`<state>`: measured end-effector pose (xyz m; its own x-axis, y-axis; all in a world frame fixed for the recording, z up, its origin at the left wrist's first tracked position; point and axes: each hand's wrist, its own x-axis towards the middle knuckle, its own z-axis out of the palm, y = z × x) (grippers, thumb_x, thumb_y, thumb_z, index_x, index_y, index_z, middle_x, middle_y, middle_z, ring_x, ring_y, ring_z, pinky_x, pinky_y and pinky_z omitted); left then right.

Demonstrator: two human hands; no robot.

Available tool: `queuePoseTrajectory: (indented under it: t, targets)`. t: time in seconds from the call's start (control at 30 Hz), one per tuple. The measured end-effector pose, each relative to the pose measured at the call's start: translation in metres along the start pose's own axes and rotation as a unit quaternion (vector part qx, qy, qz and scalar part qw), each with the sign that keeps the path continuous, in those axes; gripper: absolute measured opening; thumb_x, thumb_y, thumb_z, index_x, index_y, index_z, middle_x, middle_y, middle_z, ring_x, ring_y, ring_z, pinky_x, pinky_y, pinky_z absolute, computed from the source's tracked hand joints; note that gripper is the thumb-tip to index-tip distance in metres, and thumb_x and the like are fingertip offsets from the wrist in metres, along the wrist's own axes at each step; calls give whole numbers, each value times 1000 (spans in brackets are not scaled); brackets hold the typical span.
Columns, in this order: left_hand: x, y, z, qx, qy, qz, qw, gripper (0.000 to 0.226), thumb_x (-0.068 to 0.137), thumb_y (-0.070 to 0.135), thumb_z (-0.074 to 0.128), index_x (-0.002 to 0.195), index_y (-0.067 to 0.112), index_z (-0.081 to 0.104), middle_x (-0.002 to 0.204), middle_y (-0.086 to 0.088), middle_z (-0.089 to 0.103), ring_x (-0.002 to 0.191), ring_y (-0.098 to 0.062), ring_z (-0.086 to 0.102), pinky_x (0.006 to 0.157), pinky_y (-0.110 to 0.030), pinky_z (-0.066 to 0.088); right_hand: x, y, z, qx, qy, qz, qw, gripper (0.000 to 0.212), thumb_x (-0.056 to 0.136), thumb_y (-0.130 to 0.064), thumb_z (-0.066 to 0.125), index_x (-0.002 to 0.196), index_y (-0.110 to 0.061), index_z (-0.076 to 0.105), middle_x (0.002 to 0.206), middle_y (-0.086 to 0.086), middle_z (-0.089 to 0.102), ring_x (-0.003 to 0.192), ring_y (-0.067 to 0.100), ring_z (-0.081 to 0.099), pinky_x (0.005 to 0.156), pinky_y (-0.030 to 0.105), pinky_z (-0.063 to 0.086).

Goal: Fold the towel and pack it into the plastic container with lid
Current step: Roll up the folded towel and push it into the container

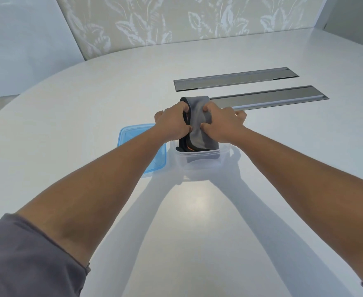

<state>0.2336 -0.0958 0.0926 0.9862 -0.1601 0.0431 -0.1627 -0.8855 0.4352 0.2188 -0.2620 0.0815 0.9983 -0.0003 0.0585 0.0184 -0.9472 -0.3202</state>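
Observation:
A folded grey towel (pixel 197 123) with dark layers and a thin orange stripe stands on end in the clear plastic container (pixel 200 162) at the middle of the white table. Its lower end is inside the container, and its upper half sticks up above the rim. My left hand (pixel 173 125) grips the towel's left side. From the other side my right hand (pixel 222 123) pinches it, fingers pressed into the cloth. The blue translucent lid (pixel 133 136) lies flat on the table just left of the container, partly hidden under my left forearm.
Two long metal recessed strips (pixel 236 79) (pixel 270 99) are set into the white table (pixel 197 211) behind the container. A patterned wall panel (pixel 187 20) rises beyond the table's far edge.

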Motion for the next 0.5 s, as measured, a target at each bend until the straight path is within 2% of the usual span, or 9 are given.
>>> queuePoseTrajectory:
  t: [0.1,0.23,0.37,0.5]
  targets:
    - [4,4,3,47,-22,0,999,37,86,23,67,119,23,52,98,8,59,92,-22,51,109,-43,29,3,1,6,-60,-12,-13,998,33,97,-44,51,125,-26,48,115,3,60,133,31,44,112,58,18]
    - [7,7,10,92,-66,-8,994,37,87,19,63,122,20,52,106,5,59,97,-21,49,114,-48,23,6,4,15,-97,-46,-16,994,34,97,-44,49,126,-26,50,122,4,63,133,32,44,113,59,15]
    - [6,10,18,135,-111,-22,984,27,85,14,56,111,20,50,85,6,54,95,-25,55,115,-55,17,6,4,22,-121,-62,-15,991,28,94,-31,54,122,-30,54,116,3,62,133,30,40,113,58,14]
    - [2,17,19,195,-134,-8,972,14,85,12,51,98,17,50,77,4,51,93,-25,52,113,-58,16,6,3,26,-150,-69,-20,986,27,91,-28,57,117,-34,55,108,-1,59,132,29,37,109,58,16]
